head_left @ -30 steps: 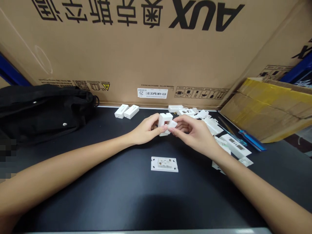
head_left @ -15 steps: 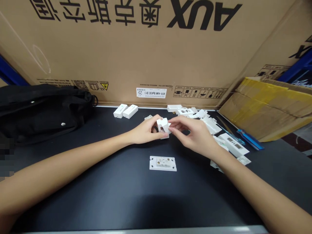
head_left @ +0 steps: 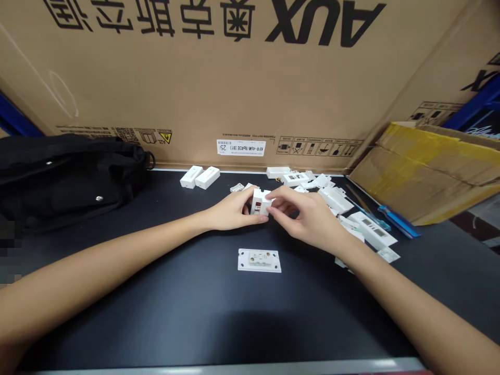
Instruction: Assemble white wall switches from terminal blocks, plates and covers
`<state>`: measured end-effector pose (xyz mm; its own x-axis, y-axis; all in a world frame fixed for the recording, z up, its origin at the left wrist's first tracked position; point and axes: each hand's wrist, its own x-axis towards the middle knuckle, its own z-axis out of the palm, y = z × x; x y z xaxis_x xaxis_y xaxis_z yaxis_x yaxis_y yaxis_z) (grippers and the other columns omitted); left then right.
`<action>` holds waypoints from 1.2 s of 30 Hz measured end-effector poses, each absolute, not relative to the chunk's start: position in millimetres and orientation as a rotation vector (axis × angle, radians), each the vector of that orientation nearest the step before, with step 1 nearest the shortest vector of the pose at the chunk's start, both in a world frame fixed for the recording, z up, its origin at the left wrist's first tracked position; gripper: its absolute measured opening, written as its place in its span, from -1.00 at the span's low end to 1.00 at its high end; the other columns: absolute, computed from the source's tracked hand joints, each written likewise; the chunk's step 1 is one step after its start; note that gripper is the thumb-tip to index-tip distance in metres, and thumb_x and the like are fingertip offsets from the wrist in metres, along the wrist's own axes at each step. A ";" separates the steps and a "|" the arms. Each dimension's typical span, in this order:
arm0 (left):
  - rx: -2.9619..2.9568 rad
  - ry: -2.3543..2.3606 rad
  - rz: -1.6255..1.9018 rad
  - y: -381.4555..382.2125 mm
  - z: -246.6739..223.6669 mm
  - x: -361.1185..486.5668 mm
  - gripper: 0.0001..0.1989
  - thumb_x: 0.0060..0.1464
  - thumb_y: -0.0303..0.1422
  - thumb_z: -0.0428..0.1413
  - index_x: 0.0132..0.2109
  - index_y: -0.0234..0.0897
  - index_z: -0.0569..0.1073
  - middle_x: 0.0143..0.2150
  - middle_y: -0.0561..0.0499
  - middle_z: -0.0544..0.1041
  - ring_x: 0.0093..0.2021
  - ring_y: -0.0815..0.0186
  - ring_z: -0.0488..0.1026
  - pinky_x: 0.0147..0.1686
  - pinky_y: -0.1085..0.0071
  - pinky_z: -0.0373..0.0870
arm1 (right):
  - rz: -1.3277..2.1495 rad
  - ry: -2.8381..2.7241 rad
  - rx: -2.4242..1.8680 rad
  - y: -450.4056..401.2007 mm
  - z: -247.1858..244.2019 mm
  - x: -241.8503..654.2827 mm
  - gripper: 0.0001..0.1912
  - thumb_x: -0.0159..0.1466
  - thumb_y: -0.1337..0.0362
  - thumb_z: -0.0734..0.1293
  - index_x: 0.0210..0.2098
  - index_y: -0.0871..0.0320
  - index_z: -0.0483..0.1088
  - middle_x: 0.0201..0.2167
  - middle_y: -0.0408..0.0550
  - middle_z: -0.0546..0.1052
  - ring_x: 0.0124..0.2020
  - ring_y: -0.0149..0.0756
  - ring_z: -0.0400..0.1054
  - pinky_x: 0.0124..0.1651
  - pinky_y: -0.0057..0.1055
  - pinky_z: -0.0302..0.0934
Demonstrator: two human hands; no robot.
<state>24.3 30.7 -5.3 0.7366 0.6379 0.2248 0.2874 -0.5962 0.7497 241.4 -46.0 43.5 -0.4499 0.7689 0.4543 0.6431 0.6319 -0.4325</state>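
Observation:
Between my hands, above the dark table, is a small white plastic housing (head_left: 257, 204) with an opening that shows reddish metal inside. My left hand (head_left: 234, 210) is closed around its left side, thumb along the near lower edge. The thumb and fingertips of my right hand (head_left: 302, 211) pinch the housing's right side, partly covering it. Nearer to me on the table lies a flat white plate (head_left: 242, 266) with holes at its ends. A raised white block with brass-coloured screws (head_left: 260, 259) sits on the middle of that plate.
Two white boxes (head_left: 207, 177) stand at the back left beside a black bag (head_left: 70, 182). White plastic parts (head_left: 336, 200) are scattered on the right, near a blue-handled tool (head_left: 399, 221) and a taped cardboard piece (head_left: 425, 172). A large carton (head_left: 195, 83) walls off the back.
The white piece at my right fingertips was tilted against the housing; now it sits flush with it, and the two look like one block. My left hand has barely moved.

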 end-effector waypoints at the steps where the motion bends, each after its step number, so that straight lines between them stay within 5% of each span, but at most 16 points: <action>1: 2.215 0.697 0.622 30.6 -5.1 24.3 -0.56 0.18 -0.01 0.26 -0.04 -0.23 0.35 -0.18 0.02 0.45 -0.28 0.28 0.41 -0.31 0.32 0.35 | 0.230 -2.234 -1.091 -45.7 43.2 241.7 -0.90 0.38 0.34 0.32 -0.11 0.11 0.44 -0.35 -0.11 0.62 -0.41 -0.35 0.53 -0.30 -0.42 0.36; 13: 2.264 0.701 0.625 34.5 -9.9 24.6 -0.56 0.15 0.02 0.27 -0.11 -0.21 0.35 -0.27 0.04 0.46 -0.34 0.28 0.39 -0.40 0.35 0.28 | -0.102 -2.344 -1.051 -44.9 39.9 242.4 -0.88 0.41 0.34 0.29 -0.21 0.13 0.48 -0.34 -0.04 0.56 -0.38 -0.30 0.43 -0.32 -0.36 0.27; 36: 2.321 0.744 0.684 33.2 -6.3 25.3 -0.58 0.19 0.03 0.22 -0.10 -0.24 0.42 -0.30 0.03 0.47 -0.36 0.26 0.38 -0.37 0.32 0.26 | -0.069 -2.350 -1.110 -42.3 32.6 243.8 -0.92 0.33 0.40 0.30 -0.21 0.10 0.39 -0.35 -0.10 0.58 -0.40 -0.32 0.47 -0.34 -0.39 0.28</action>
<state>25.3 33.2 -6.3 0.7097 0.6454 0.2825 0.3355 -0.6621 0.6701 243.8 -42.3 32.6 -0.5186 0.7026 0.4872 0.7301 0.6605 -0.1755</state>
